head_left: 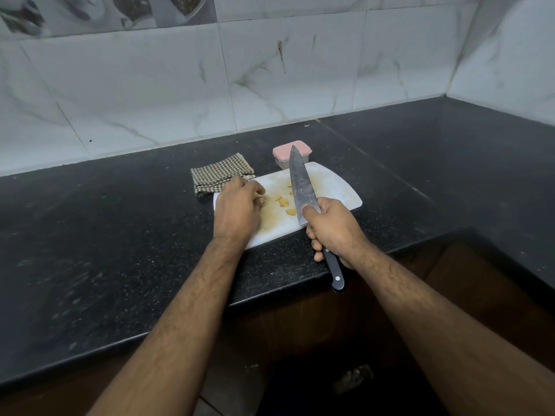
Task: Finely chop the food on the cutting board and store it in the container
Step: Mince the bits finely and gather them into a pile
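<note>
Ginger-coloured food slices (283, 202), pale yellow and thin, lie scattered on the white plastic cutting board (333, 187), which sits on the speckled black stone worktop (120, 235). From the head camera, the only view, they lie in the gap between the two hands, toward the board's left half.

The left hand (238, 208) rests on the board's left end with its fingers (258, 192) curled down at the nearest pieces; it looks to be pinching or steadying one, though the fingertips are turned under and I cannot tell for sure what they hold. The right hand (333, 228) is clenched round the black riveted handle of a large steel chef's knife (300, 187), thumb pressed on the flat of the blade near the heel. The blade's long axis runs away from the person toward the back wall, tip raised over the far edge of the board, and the slices lie just to its left, so the edge only has to swing a little leftward and down to meet them. The left hand is the nearer of the two to the food.

Behind the board, touching or just beside its far edge, stands a small clear container with a pink lid (297, 150), the lid on. A folded brown-and-cream checked cloth (219, 174) lies beside the board's left corner.

The pieces look coarse, so I judge the chopping is not yet finished.
</note>
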Motion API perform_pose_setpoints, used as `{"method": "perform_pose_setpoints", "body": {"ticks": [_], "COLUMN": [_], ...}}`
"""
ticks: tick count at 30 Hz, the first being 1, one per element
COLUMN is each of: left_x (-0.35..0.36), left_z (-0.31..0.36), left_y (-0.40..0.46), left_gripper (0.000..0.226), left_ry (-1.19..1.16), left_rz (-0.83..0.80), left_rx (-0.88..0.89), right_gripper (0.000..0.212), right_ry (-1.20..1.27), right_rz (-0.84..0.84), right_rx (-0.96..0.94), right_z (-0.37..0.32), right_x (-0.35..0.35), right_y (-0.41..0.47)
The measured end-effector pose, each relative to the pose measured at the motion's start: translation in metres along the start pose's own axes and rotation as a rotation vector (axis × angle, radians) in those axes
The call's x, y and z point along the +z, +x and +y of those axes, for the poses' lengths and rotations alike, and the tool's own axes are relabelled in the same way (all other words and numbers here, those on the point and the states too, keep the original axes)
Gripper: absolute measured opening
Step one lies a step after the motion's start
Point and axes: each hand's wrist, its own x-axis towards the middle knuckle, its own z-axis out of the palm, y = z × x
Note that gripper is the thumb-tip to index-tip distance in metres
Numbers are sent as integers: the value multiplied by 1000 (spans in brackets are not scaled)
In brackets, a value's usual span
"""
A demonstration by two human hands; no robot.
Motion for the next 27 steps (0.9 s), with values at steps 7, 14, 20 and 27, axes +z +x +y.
{"method": "perform_pose_setpoints", "body": {"ticks": [7, 14, 20, 27], "left_x": [-2, 3, 3, 1], "left_z": [7, 11, 13, 10], "left_y": [-4, -4, -4, -4], "left_gripper": [24, 35, 31, 21], "left_ry": [75, 2, -38, -103], "left_rz": [37, -256, -300, -255], "left_rx": [120, 383, 375, 303], "right_gripper": [19, 21, 22, 23], "right_ry": [16, 58, 84, 66], "right_rz": [1, 35, 33, 35], "right_rx": [3, -3, -2, -7], "right_z": [1, 3, 4, 4], "right_x": [0, -2, -3, -3], "right_y": [1, 6, 6, 6]}}
